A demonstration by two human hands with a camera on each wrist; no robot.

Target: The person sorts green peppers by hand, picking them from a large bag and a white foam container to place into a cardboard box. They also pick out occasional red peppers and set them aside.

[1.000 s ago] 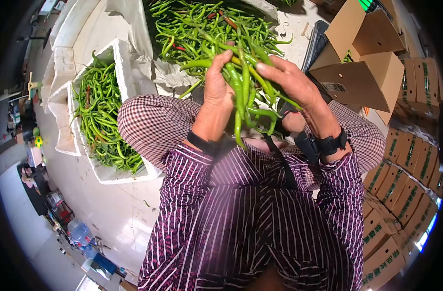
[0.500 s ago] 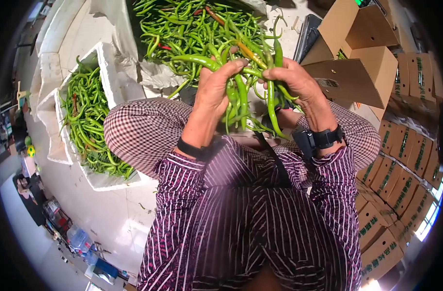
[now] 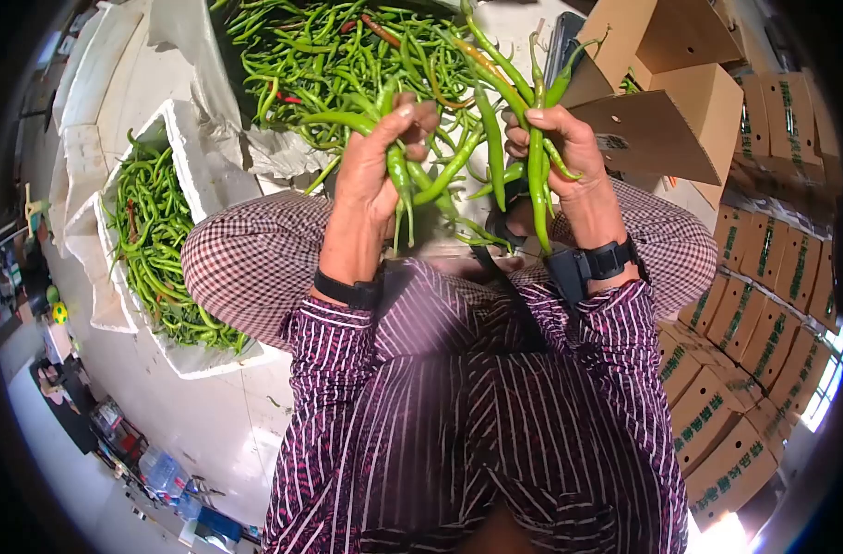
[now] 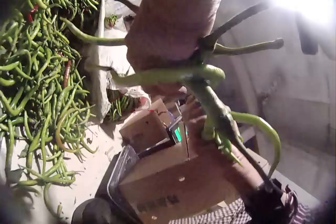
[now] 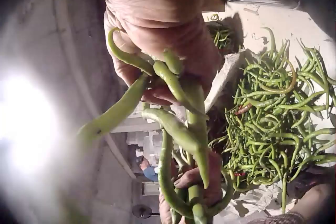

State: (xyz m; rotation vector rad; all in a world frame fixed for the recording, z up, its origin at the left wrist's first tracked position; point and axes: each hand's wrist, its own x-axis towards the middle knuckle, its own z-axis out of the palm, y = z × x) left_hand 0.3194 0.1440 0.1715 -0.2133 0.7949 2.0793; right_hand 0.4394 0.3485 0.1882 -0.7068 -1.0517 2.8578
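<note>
My left hand [image 3: 361,180] grips a bunch of long green chili peppers [image 3: 400,175], their tips hanging below the palm. A little to the right, my right hand [image 3: 578,157] holds another bunch of green chili peppers [image 3: 536,152], thumb laid across them; one is partly orange. In the left wrist view, pepper stems and tips stick out around the left hand [image 4: 168,40]. Fingers of the right hand [image 5: 163,35] curl round the peppers in the right wrist view. Beyond both hands lies a large heap of green chilies [image 3: 320,55] with a few red ones.
A white foam box [image 3: 186,152] filled with green chilies stands at the left. At the right is an open cardboard box [image 3: 661,129] beside a dark tray edge [image 3: 562,46]. Stacked cartons [image 3: 763,277] line the far right. Crossed legs in checked trousers [image 3: 246,249] lie beneath the hands.
The hands have drawn apart, splitting the one bunch of chili peppers into two, one in each hand. The head view has shifted slightly, so the surroundings slide left.
</note>
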